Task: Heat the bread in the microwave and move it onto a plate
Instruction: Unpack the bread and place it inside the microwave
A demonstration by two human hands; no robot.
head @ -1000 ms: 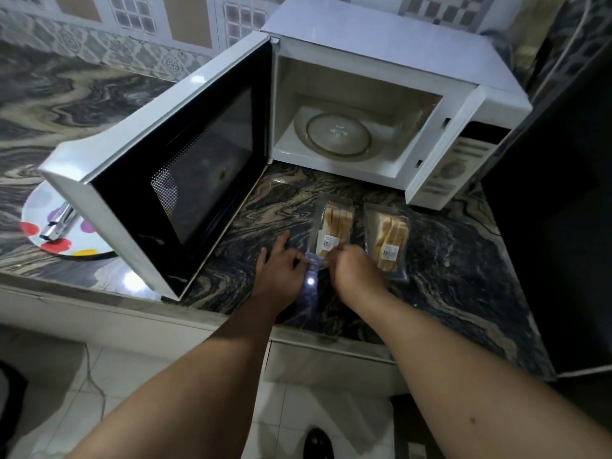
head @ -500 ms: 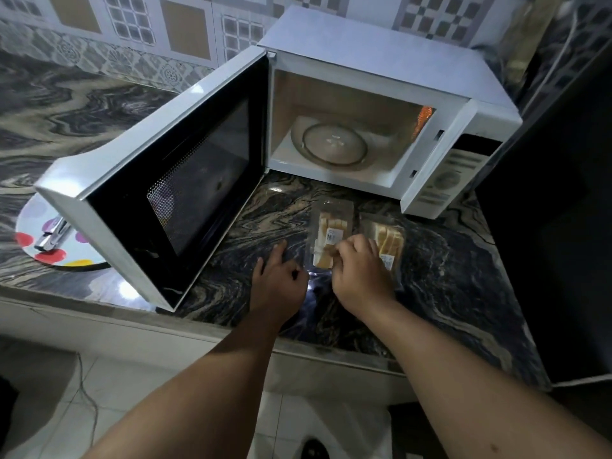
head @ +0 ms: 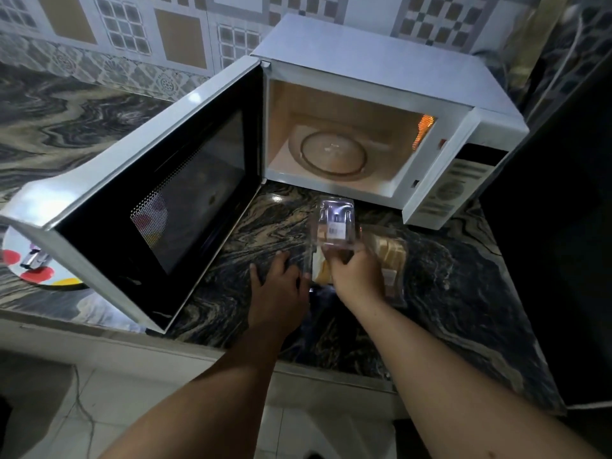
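A white microwave stands on the dark marble counter with its door swung wide to the left and its glass turntable bare. In front of it lie two clear plastic clamshell boxes of sliced bread. My right hand pinches the lid of the left bread box and has it raised. Bread slices show underneath. My left hand rests against that box's left side, fingers spread on the counter. The second bread box sits just to the right. A white plate with coloured dots lies far left, partly behind the door.
Metal tongs lie on the dotted plate. A dark appliance wall stands at the right of the counter. The counter's front edge runs below my hands, with tiled floor beneath. A patterned tile wall rises behind.
My right hand has lifted the lid of the left bread box, which was flat a second ago. The left hand stays beside the box. The microwave's inside light has come on.
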